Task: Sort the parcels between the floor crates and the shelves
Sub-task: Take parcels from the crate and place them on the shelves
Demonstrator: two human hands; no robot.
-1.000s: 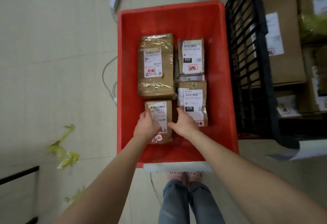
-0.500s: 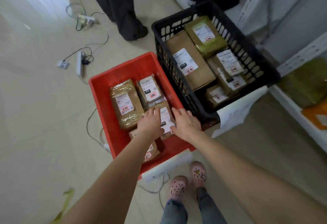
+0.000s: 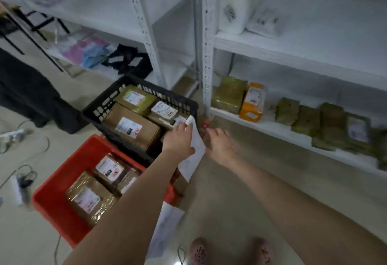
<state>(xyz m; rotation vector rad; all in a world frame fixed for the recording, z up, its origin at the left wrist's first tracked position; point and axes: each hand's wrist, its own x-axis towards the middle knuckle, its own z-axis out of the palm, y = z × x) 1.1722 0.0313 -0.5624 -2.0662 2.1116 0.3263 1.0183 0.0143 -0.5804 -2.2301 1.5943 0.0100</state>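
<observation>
While both hands hover empty, left hand flat-fingered at the corner of the black crate, right hand loosely spread beside it, the parcels sit inside that crate. Best to take one squarely by both sides, label up.

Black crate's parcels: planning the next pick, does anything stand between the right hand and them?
Yes. A white paper sheet on the near corner of the black slatted plastic crate, plus the left hand, lie between the right hand and its brown cardboard parcels.
</observation>
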